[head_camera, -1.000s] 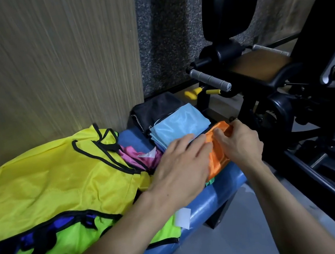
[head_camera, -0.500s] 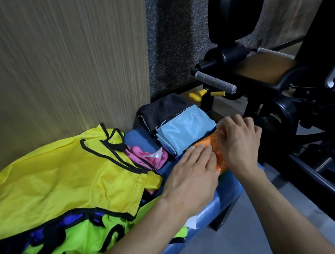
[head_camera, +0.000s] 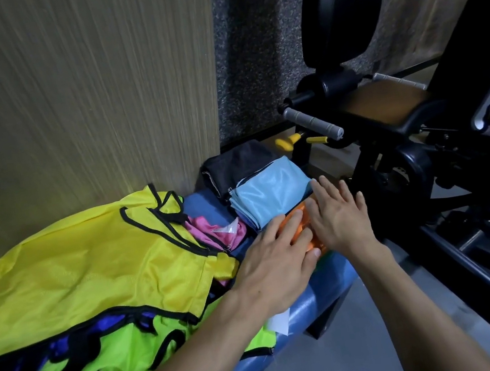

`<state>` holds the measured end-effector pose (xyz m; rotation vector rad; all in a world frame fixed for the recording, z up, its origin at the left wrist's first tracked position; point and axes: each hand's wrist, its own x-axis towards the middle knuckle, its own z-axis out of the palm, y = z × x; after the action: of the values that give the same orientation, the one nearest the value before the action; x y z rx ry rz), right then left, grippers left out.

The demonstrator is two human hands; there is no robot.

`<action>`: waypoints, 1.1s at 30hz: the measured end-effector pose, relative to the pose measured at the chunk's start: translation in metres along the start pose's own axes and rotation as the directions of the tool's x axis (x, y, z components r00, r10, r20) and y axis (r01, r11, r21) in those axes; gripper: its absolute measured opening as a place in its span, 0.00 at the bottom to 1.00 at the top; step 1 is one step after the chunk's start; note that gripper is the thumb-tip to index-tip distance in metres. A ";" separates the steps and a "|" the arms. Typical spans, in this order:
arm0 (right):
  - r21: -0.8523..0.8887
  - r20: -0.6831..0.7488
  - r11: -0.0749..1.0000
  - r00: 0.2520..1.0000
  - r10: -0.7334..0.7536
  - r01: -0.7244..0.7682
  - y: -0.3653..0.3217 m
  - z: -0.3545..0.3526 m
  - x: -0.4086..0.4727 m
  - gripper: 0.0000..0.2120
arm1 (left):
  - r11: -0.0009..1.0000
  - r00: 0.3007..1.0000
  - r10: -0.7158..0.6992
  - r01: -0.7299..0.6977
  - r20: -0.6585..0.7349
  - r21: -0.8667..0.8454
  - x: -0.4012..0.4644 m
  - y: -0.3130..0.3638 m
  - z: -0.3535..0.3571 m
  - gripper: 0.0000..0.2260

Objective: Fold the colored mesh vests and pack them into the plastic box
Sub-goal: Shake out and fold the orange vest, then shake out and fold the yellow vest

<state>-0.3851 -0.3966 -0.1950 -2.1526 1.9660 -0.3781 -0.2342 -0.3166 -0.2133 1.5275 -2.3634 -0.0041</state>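
A blue padded bench point(head_camera: 324, 297) runs along a wood-grain wall panel point(head_camera: 74, 93), with a black gym machine point(head_camera: 395, 137) crowding its right end. The orange vest point(head_camera: 305, 224) lies folded at that end, mostly hidden beneath both palms; the left hand point(head_camera: 278, 266) and right hand point(head_camera: 337, 219) press flat on it, fingers straight. Just behind sit a folded light-blue vest point(head_camera: 270, 194) and a black one point(head_camera: 240, 160). A yellow vest point(head_camera: 90, 265) sprawls unfolded leftward, covering a pink vest point(head_camera: 212, 231) and a lime-green vest point(head_camera: 119, 353), cut off by the frame edge.
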 end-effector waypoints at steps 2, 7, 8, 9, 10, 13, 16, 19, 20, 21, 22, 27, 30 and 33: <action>0.011 0.019 0.999 0.999 0.042 -0.042 -0.001 0.007 -0.002 0.28 | 1.000 1.000 0.010 -0.010 0.005 0.028 -0.001 -0.001 0.004 0.25; 0.073 -0.002 0.996 0.999 0.042 -0.041 0.000 0.012 -0.005 0.28 | 0.996 0.997 0.019 -0.024 0.068 0.080 -0.003 0.001 -0.003 0.30; 0.081 -0.021 0.996 0.999 0.032 -0.030 -0.001 0.010 -0.006 0.29 | 0.996 0.997 0.024 -0.030 0.073 0.085 -0.005 0.002 -0.009 0.30; 0.088 -0.046 0.996 0.999 0.021 -0.017 -0.002 0.009 -0.008 0.29 | 0.996 0.998 0.026 -0.031 0.056 0.084 -0.010 0.001 -0.016 0.29; 0.093 -0.073 0.996 0.997 0.011 -0.004 -0.003 0.008 -0.010 0.29 | 0.996 0.999 0.030 -0.031 0.020 0.079 -0.016 -0.001 -0.024 0.27; 0.115 -0.126 0.993 0.992 -0.004 0.019 -0.006 0.002 -0.018 0.29 | 0.996 0.996 0.040 -0.034 -0.079 0.081 -0.045 -0.015 -0.047 0.23; 0.131 -0.144 0.991 0.989 -0.013 0.032 -0.006 -0.004 -0.025 0.30 | 0.996 0.994 -0.027 0.035 -0.104 0.079 -0.081 -0.043 -0.077 0.19; 0.132 -0.216 0.987 0.974 -0.066 0.096 -0.020 -0.011 -0.034 0.29 | 0.980 0.984 -0.174 0.176 -0.028 0.090 -0.122 -0.076 -0.098 0.23; 0.128 -0.263 0.980 0.958 -0.113 0.151 -0.029 -0.011 -0.038 0.28 | 0.969 0.972 -0.232 0.228 0.027 0.094 -0.134 -0.082 -0.100 0.27; 0.120 -0.298 0.968 0.938 -0.178 0.222 -0.040 -0.012 -0.044 0.27 | 0.957 0.956 -0.283 0.276 0.075 0.088 -0.143 -0.085 -0.100 0.31; 0.107 -0.311 0.947 0.915 -0.257 0.302 -0.051 -0.011 -0.048 0.27 | 0.947 0.942 -0.320 0.314 0.098 0.074 -0.147 -0.084 -0.096 0.33; 0.101 -0.160 0.866 0.867 -0.472 0.490 -0.088 -0.001 -0.066 0.22 | 0.903 0.910 -0.415 0.412 -0.006 0.123 -0.150 -0.067 -0.082 0.30; 0.116 -0.144 0.870 0.874 -0.463 0.480 -0.094 -0.003 -0.069 0.23 | 0.910 0.917 -0.380 0.394 -0.120 0.132 -0.157 -0.066 -0.073 0.19; 0.179 -0.057 0.858 0.875 -0.480 0.482 -0.101 -0.003 -0.078 0.20 | 0.917 0.900 -0.381 0.397 -0.214 0.036 -0.159 -0.064 -0.078 0.08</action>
<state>-0.2975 -0.3091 -0.1644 -2.4925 1.3007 -0.6243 -0.0966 -0.1890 -0.1938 1.9162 -1.8889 0.1468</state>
